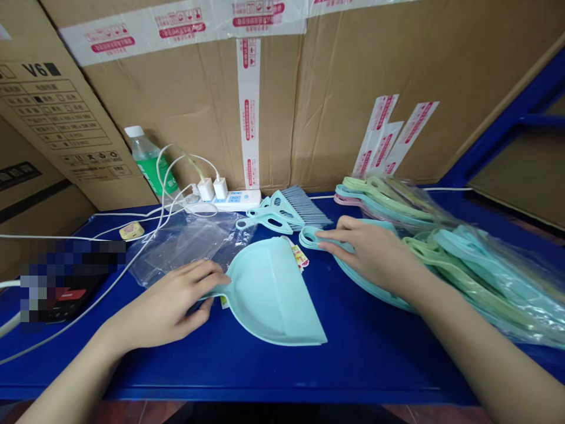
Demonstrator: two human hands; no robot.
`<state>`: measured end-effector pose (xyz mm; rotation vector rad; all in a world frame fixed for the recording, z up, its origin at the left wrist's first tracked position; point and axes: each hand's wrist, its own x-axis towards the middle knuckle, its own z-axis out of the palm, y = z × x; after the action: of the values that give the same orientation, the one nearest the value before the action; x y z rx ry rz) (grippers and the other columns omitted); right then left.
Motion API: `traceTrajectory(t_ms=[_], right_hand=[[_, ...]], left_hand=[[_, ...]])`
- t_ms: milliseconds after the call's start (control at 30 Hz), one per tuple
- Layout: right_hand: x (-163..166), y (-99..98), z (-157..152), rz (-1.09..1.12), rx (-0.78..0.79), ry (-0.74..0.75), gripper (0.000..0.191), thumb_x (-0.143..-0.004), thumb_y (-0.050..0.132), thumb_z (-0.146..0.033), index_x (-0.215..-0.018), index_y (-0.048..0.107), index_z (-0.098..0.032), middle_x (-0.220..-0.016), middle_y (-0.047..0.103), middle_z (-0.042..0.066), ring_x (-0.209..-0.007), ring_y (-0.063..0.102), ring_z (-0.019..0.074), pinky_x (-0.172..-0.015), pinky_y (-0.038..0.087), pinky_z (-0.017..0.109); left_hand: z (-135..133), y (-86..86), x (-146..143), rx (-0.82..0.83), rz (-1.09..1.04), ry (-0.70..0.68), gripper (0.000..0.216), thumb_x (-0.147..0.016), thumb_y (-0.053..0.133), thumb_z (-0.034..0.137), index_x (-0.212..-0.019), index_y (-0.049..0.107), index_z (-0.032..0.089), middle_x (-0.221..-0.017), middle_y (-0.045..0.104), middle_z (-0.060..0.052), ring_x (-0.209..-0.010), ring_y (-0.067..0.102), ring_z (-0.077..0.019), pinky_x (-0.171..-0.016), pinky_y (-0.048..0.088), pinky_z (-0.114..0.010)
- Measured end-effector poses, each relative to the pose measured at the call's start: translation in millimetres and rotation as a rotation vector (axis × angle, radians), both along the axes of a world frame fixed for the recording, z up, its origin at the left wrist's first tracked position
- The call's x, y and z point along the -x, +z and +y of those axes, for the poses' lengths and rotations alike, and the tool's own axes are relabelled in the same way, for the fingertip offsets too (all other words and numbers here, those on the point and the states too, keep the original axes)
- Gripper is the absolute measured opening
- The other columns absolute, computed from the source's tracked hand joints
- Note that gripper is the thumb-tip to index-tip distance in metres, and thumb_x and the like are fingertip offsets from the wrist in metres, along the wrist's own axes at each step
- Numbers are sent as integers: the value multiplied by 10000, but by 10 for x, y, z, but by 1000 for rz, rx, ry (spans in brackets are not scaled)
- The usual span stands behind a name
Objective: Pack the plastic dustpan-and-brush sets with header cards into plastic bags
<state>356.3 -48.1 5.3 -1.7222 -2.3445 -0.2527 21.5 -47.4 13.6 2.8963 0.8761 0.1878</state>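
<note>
A light blue plastic dustpan [272, 294] lies flat on the blue table [335, 359] in front of me. My left hand [174, 303] grips its handle end at the left, fingers curled around it. My right hand [375, 253] rests flat, fingers stretched out, on another light blue dustpan [311, 237] whose looped handle points left. A small blue hand brush [282, 212] with grey-blue bristles lies just behind the two dustpans. A small printed label [300, 257] peeks out from under the near dustpan's far edge.
A pile of bagged pastel dustpan sets [463, 259] fills the right side. Clear plastic bags [189, 241] lie at the left, beside a power strip [225, 201] with chargers and white cables, a green bottle [148, 159], and a dark device [66, 294]. Cardboard boxes [353, 88] wall the back.
</note>
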Motion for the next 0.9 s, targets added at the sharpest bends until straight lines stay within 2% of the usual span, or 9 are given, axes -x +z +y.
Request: traceTrajectory(t_ms=[200,333,433,567,700,767,900], right_hand=[[18,46,-28,-14,104,-19,350,-979,438,-289,-1107,759,-234,-804,614,72,-683,651,237,-594,464,321],[-34,28,-34,0,94,15,406,-997,372,-334,-1122,753,-265,-804,635,71,-638,639,222,-573,460,316],[-69,17,-28,-17,50,20,425,-1001,350,-352,-1065,762,-266,-788,633,59,-615,625,194,-535,416,278],[-90,36,-22,-10,-42,-42,313,-970,438,-351,-948,723,-221,-776,634,39,-572,584,165,-475,318,240],[-94,58,-21,11,-38,-85,184,-906,556,-302,-807,680,-209,-743,629,23,-548,547,154,-481,303,239],[-92,60,-16,22,-31,-65,210,-915,517,-257,-839,709,-218,-782,645,32,-593,577,164,-501,320,243],[-85,53,0,-44,44,17,404,-907,396,-135,-1026,763,-253,-808,629,57,-650,610,194,-523,351,264]], left_hand=[[-9,-1,-1,14,-2,2,359,-885,374,110,-1170,565,215,-1122,627,-75,-1026,638,-215,-888,530,-347],[-13,4,-3,16,-4,16,368,-877,381,104,-1170,575,214,-1117,634,-76,-1016,638,-218,-888,531,-351],[-8,4,-8,18,-7,10,371,-874,385,103,-1175,573,214,-1124,634,-76,-1027,636,-217,-892,532,-346],[-2,4,-7,14,-11,-1,371,-875,385,104,-1176,570,217,-1127,636,-73,-1035,640,-217,-893,533,-343],[-1,8,-4,16,-5,5,374,-883,381,109,-1190,567,215,-1135,641,-79,-1048,638,-219,-898,533,-349],[-2,9,-7,20,-6,8,379,-881,384,109,-1192,572,216,-1138,642,-80,-1046,637,-220,-896,535,-352],[-4,7,-12,33,-18,20,384,-865,400,107,-1176,594,219,-1123,647,-74,-1026,637,-221,-893,539,-354]])
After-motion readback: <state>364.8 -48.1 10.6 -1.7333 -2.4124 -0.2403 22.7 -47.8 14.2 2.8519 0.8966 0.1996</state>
